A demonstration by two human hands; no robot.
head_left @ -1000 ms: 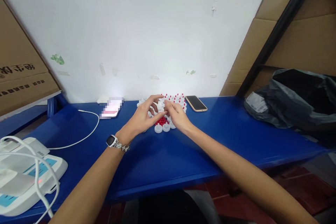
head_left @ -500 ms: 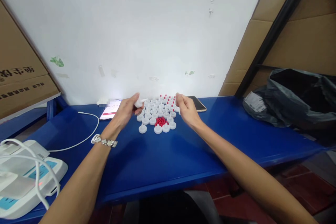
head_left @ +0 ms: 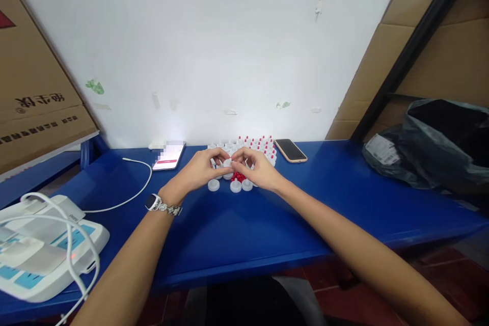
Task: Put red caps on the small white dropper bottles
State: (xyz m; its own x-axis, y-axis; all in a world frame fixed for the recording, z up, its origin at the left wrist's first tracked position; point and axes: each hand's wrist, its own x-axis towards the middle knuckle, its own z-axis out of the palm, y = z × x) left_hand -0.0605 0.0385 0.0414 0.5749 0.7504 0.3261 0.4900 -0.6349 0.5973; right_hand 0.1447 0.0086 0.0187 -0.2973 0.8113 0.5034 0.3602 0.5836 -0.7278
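Your left hand [head_left: 200, 172] and right hand [head_left: 255, 170] meet over the red pellets [head_left: 238, 177], each grip pinching a white cap [head_left: 227, 163]. Keep it level above the pellets.

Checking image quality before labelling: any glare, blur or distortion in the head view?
Head view: wide-angle bend along the blue table edge; bright glow on the wall behind the lit phone, whose screen is blurred out; left hand and right hand sharp; small white caps too fine to resolve.
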